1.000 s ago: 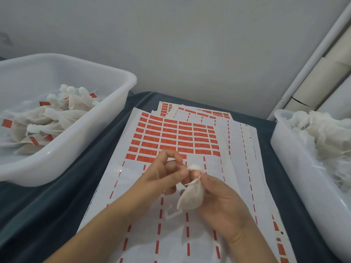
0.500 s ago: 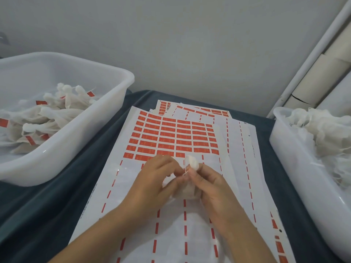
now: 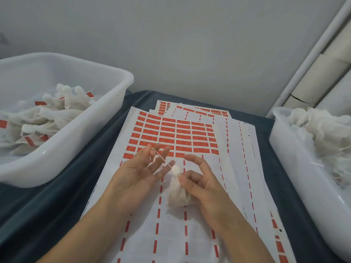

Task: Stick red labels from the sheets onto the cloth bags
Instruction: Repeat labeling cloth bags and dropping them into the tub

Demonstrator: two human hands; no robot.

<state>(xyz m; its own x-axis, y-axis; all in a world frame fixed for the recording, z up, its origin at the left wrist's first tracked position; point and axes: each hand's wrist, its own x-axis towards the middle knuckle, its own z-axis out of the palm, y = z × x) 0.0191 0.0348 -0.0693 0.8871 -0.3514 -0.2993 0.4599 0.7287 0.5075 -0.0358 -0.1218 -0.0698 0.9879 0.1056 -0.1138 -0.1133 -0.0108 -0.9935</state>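
Right grip (image 3: 199,183) pinches the cloth bag (image 3: 178,196) at its neck; left grip (image 3: 140,171), fingers spread, carries its string (image 3: 158,156).

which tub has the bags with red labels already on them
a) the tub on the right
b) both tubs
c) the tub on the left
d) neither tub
c: the bags in the left tub show red labels, while the heap of bags in the right tub is plain white with no red in view.

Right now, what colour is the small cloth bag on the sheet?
Off-white, almost cream; the small cloth bag shows best in the head view.
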